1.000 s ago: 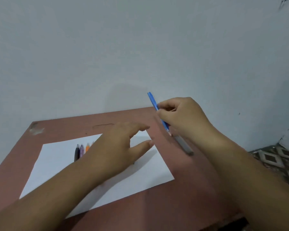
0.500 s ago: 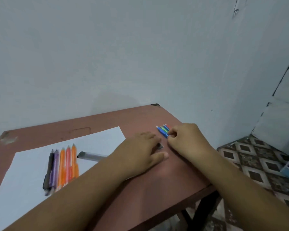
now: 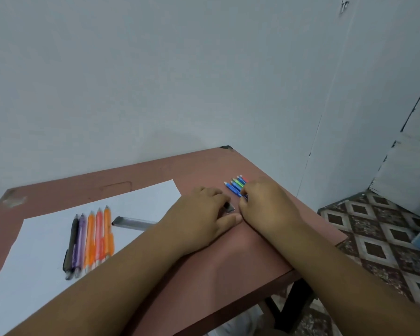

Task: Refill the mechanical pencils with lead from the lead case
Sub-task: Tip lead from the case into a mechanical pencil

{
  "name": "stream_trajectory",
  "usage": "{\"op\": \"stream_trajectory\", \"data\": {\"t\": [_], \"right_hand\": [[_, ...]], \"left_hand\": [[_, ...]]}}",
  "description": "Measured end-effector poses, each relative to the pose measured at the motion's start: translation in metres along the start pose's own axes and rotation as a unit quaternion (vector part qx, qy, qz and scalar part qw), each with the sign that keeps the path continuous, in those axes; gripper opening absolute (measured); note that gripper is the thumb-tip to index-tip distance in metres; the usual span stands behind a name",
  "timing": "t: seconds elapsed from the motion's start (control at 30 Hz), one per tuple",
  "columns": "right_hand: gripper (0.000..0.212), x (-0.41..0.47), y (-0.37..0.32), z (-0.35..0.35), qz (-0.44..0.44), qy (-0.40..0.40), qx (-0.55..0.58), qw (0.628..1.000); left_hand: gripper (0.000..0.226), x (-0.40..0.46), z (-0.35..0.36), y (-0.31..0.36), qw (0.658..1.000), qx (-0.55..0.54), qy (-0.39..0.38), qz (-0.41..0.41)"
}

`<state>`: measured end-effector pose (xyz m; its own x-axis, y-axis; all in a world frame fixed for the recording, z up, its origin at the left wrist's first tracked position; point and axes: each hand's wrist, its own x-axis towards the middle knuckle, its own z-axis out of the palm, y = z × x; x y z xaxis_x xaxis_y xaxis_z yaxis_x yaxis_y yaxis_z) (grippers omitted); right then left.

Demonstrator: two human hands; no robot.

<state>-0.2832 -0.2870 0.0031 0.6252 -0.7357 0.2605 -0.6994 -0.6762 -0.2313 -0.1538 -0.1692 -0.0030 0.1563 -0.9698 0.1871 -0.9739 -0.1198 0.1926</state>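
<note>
Both hands' fingers curl: left hand (image 3: 199, 214) grips lead case (image 3: 229, 207), right hand (image 3: 267, 204) pinches blue pencil (image 3: 233, 189).

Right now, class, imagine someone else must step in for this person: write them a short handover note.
Left hand: rests on the table, fingers on a small grey piece; whether it grips is unclear.
Right hand: pinches the blue pencil in the group near the table's right edge.
Lead case: lies on the paper, beside five pencils in a row.
Done: cannot tell which pencils are refilled.
Left: check each group and refill any that lack lead.
</note>
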Motion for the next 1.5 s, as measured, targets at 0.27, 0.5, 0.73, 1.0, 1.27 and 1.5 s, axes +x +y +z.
{"op": "stream_trajectory", "data": {"t": [0.27, 0.5, 0.73, 1.0, 1.27, 1.5], "right_hand": [[0.022, -0.003, 0.003, 0.001, -0.015, 0.033, 0.019, 0.999], [0.02, -0.003, -0.012, 0.005, -0.079, 0.066, 0.052, 0.993], [0.019, -0.003, -0.045, 0.008, -0.146, 0.055, 0.065, 0.986], [0.024, -0.006, -0.097, 0.018, -0.253, -0.025, 0.095, 0.963], [0.04, -0.007, -0.139, 0.025, -0.303, -0.118, 0.086, 0.942], [0.021, -0.002, -0.138, 0.033, -0.281, -0.093, 0.109, 0.949]], "left_hand": [[0.052, -0.003, -0.006, -0.006, 1.0, 0.014, 0.004, -0.015], [0.066, -0.022, -0.023, -0.019, 0.999, 0.015, -0.006, -0.039], [0.065, -0.067, -0.046, -0.056, 0.996, 0.058, -0.008, -0.068], [0.063, -0.14, -0.079, -0.108, 0.989, 0.025, 0.038, -0.141], [0.071, -0.176, -0.075, -0.139, 0.987, -0.004, 0.038, -0.156], [0.075, -0.181, -0.061, -0.144, 0.985, -0.017, 0.062, -0.157]]}}
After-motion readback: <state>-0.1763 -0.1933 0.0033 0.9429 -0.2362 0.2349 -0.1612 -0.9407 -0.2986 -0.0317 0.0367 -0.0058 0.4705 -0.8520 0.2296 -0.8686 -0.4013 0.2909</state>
